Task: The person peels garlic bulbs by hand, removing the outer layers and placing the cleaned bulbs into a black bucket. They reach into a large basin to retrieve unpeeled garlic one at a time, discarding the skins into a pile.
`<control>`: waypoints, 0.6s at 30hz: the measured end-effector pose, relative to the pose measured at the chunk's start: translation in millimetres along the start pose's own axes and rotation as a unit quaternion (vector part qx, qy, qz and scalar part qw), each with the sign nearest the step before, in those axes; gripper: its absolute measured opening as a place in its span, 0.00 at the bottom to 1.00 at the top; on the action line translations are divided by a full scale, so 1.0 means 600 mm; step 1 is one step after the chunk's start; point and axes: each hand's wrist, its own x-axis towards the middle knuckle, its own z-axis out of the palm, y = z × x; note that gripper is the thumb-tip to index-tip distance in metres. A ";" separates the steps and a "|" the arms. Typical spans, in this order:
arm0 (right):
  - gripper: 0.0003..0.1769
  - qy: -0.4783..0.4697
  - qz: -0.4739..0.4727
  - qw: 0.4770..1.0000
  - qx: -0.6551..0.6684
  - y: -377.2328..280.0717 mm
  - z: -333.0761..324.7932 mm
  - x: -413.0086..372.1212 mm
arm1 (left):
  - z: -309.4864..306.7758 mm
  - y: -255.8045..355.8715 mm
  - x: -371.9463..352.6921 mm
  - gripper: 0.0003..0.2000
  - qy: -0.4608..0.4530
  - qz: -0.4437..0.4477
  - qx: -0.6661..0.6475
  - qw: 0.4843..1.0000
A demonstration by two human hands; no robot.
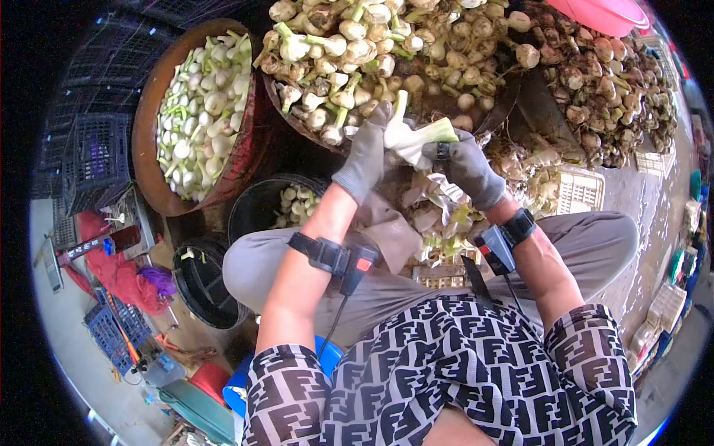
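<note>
- Left hand [364, 156], right hand [467, 167]: grey gloves.
- Bulb [411, 137] held between them: white, green stalk.
- Shirt [446, 372]: black-and-white letter pattern.
- Basin [145, 134]: rusty brown; bulbs inside white-green.
- Tub [610, 15]: pink.
- Crates [93, 156]: dark blue.

floor [647, 215] is showing wet at your right edge | rusty basin [143, 126] and black crates [93, 160] are sitting upper left | black bucket [212, 297] is standing lower left | bulb heap [610, 97] is lying upper right
</note>
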 end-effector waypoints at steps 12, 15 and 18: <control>0.14 0.113 -0.016 0.979 -0.168 0.010 0.014 -0.001 | 0.018 0.008 -0.014 0.15 0.116 0.284 0.474 0.825; 0.11 0.054 0.025 0.998 0.000 0.008 -0.007 -0.004 | 0.003 0.009 -0.009 0.12 0.179 0.158 0.525 0.817; 0.08 0.068 -0.163 0.942 -0.286 -0.015 -0.022 -0.034 | 0.009 0.018 -0.017 0.12 0.062 0.127 0.154 0.978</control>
